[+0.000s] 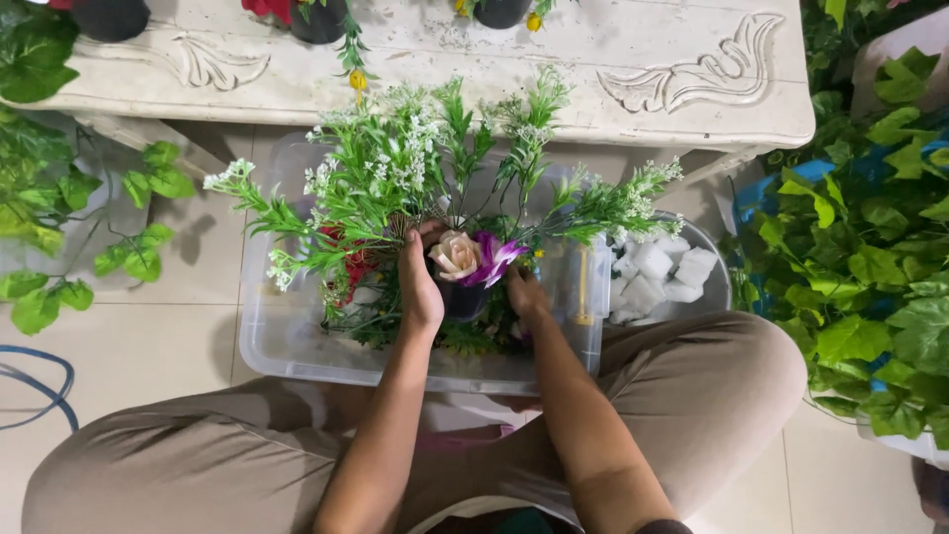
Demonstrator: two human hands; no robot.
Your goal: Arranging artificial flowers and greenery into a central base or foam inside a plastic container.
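Note:
My left hand (419,287) and my right hand (525,296) clasp a small dark pot (463,298) from both sides. The pot holds an artificial arrangement: a cream rose (456,254), a purple flower (494,259) and tall green sprigs with tiny white blooms (395,173) fanning outward. The pot sits over a clear plastic bin (287,346) on the floor, between my knees. Red flowers (351,267) and more greenery lie inside the bin. Most of the pot is hidden by my fingers and the leaves.
A carved white table (633,69) with dark pots stands just beyond the bin. A bowl of white foam blocks (657,277) sits to the right. Leafy green vines (870,257) crowd the right side and the left (59,227). A blue cable (40,381) lies at left.

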